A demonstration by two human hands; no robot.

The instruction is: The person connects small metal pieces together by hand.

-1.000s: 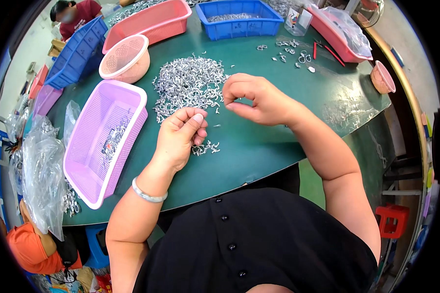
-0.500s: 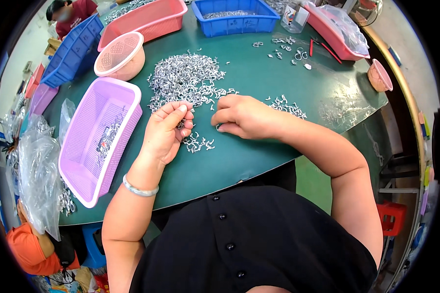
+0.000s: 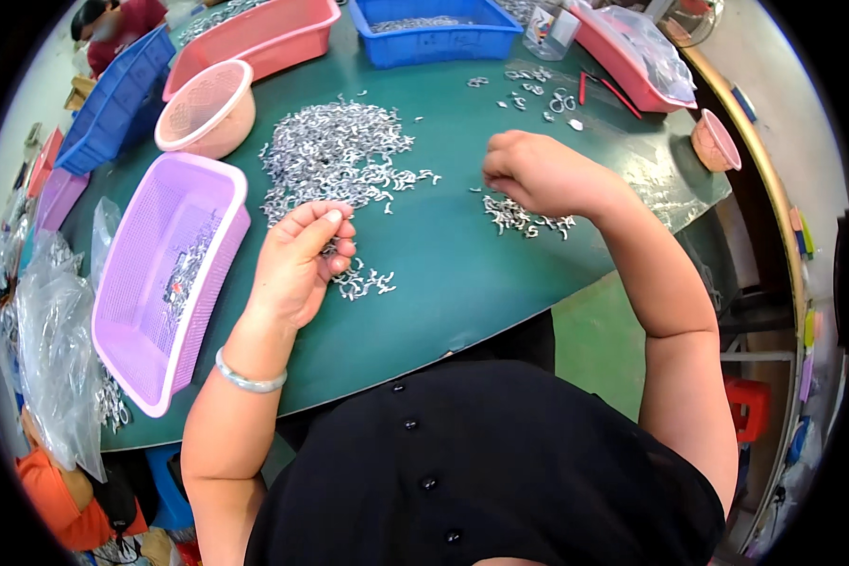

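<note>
My left hand (image 3: 302,259) is closed, thumb pressed on the fingers, with small curved metal pieces partly showing under the fingertips. Right in front of it spreads a large heap of small silvery curved metal pieces (image 3: 335,141). A smaller cluster of the same pieces (image 3: 366,283) lies beside its fingers. To the right, my right hand (image 3: 547,174) hovers with curled fingers above another small pile of curved pieces (image 3: 528,219). What those fingers hold, if anything, is hidden.
A purple basket (image 3: 107,311) with metal pieces stands left, near a round peach basket (image 3: 236,123). Pink (image 3: 297,57) and blue (image 3: 434,49) bins line the far side. Red-handled pliers (image 3: 618,97) and a small pink cup (image 3: 712,146) are at the right.
My right hand has moved right, away from my left hand and the big heap, to the small pile. The left hand stays closed in place; the whole view has shifted slightly.
</note>
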